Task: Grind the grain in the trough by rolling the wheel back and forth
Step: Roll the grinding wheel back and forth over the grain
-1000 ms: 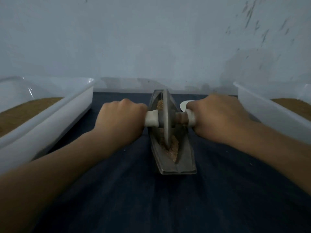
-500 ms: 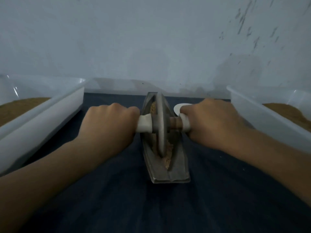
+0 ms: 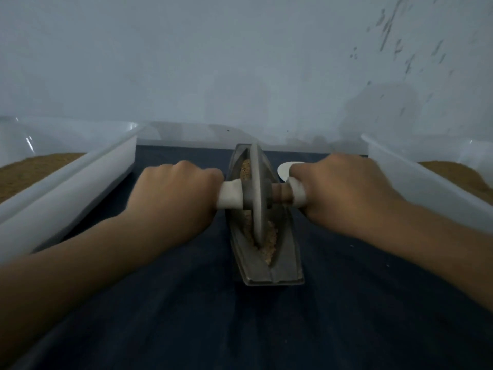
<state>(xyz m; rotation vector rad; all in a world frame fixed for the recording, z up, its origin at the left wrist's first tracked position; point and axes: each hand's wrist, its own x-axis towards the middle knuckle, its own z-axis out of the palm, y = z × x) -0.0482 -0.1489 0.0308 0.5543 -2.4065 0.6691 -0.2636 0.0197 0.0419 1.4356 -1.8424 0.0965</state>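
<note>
In the trough (image 3: 256, 272), the wheel (image 3: 256, 188) stands upright on grain (image 3: 270, 243), left hand (image 3: 176, 198) and right hand (image 3: 344, 190) fingers (image 3: 209, 174) clamped round opposite handles (image 3: 230, 194), likely balancing pressure.

The work surface was covered with a dark blue cloth (image 3: 186, 316), a little wrinkled. In its middle stood the grey metal trough (image 3: 266, 273), with its length running away from the person. One white plastic tub (image 3: 66, 204) stood on the cloth at the left and another white tub (image 3: 426, 188) at the right, both apart from the trough. Near the trough's far right side lay a small white round object (image 3: 284, 168), partly hidden.
</note>
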